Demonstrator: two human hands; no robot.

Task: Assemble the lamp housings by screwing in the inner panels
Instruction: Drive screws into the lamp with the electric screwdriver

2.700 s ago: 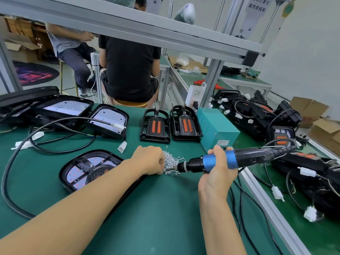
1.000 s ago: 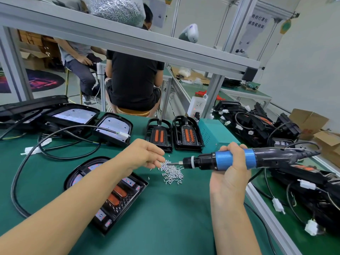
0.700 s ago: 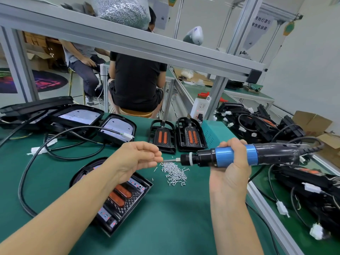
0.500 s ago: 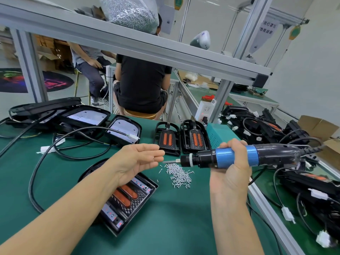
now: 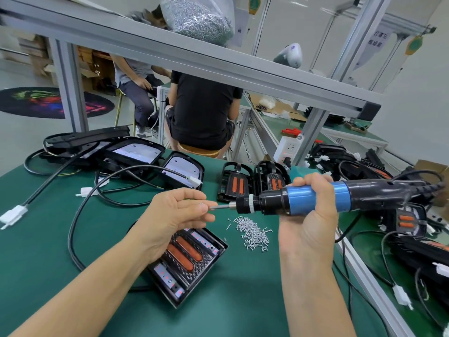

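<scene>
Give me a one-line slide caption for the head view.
Left hand feeds a screw to the tip of the electric screwdriver gripped by the right hand, above the lamp housing.

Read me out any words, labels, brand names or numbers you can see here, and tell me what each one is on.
Nothing here can be read for certain.
White hanging sign at upper right: two rows of Chinese characters, too blurred to read.
Green hanging tags and: any print too small.
Electric screwdriver held in the right hand: no label visible.
Lamp housing below the left hand: no text visible.
</scene>
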